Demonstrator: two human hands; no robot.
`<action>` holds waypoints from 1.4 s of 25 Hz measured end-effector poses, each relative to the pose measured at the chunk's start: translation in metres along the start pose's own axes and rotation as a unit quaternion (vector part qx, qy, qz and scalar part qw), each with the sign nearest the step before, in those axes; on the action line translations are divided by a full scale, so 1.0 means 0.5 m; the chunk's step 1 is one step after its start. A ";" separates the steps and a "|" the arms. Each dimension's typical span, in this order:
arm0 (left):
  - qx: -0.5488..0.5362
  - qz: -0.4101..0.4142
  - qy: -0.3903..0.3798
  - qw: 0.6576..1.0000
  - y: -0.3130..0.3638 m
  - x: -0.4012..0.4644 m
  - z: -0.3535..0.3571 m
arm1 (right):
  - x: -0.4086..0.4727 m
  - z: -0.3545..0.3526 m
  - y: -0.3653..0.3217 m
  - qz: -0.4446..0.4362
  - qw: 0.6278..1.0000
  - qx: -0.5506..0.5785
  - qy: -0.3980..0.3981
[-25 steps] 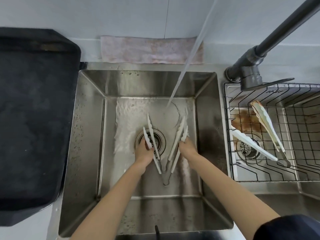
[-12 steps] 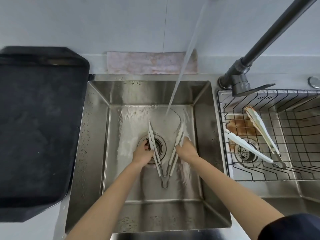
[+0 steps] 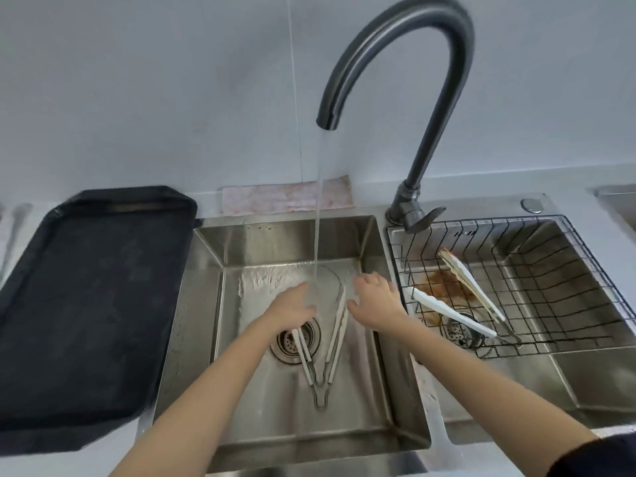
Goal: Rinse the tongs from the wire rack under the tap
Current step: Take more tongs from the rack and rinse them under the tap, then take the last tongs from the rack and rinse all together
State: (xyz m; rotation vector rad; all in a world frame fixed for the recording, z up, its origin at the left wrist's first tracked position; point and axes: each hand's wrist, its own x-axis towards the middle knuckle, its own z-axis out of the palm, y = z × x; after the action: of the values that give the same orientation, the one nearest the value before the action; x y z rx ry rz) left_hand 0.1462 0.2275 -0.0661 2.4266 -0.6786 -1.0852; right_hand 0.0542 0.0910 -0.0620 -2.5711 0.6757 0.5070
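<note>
White-armed metal tongs [image 3: 330, 346] lie in the steel sink [image 3: 206, 304] — hinge toward me, tips away; left hand [image 3: 292, 309] fingers flat on one arm, right hand [image 3: 375, 301] fingers spread.

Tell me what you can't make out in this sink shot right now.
- Head view: the upper left arm of the tongs is hidden under the left hand.
- The right hand is blurred; its fingers look spread, touching nothing.
- The left edge cuts off the black tray.
- The stain under the wire rack: too indistinct to identify.
</note>
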 end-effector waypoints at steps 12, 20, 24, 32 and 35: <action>0.203 0.147 0.043 0.967 0.268 0.010 0.041 | -0.086 -0.142 0.183 0.031 0.994 -0.032 0.101; 0.276 0.175 0.021 0.945 0.368 0.040 0.147 | -0.068 -0.156 0.320 0.064 0.996 -0.025 0.061; 0.317 0.173 0.017 0.932 0.384 0.065 0.195 | -0.038 -0.140 0.370 0.089 0.995 0.000 0.032; 0.286 0.151 -0.040 0.945 0.386 0.121 0.255 | 0.023 -0.095 0.428 0.135 0.989 0.045 0.028; 0.281 0.148 -0.050 0.947 0.379 0.128 0.263 | 0.035 -0.080 0.433 0.140 0.988 0.052 0.037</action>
State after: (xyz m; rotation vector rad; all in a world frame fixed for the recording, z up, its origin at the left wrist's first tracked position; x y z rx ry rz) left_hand 0.0320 0.0177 -0.0839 2.5976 -1.5085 -0.9892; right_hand -0.0374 -0.1057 -0.1037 -2.4200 1.0688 0.4517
